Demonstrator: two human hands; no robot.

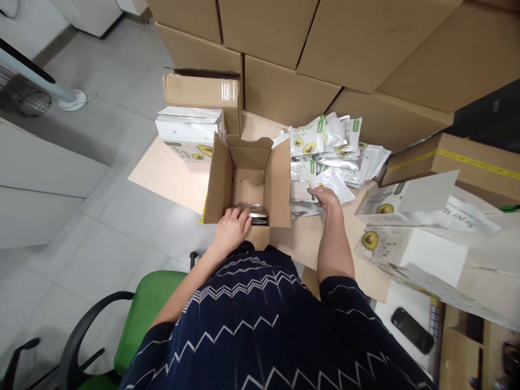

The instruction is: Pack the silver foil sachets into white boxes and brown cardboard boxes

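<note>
An open cardboard box (248, 187) stands in front of me with its flaps spread. A few flat pouches (257, 214) stand inside against its near wall, only their edges showing. My left hand (234, 226) reaches over that wall, its fingers bent around the pouches. To the right, my right hand (325, 197) pinches a white pouch (303, 192) between thumb and fingers, at the front of the pile. The heaped pouches (339, 149) are white with avocado pictures and the words "Super Meal".
A white printed carton (190, 132) and a brown box (201, 92) stand at the left back. Large stacked cartons (284, 81) wall off the rear. Opened printed cartons (406, 200) and a black phone (412, 329) lie at right. A green chair (152, 303) is at left.
</note>
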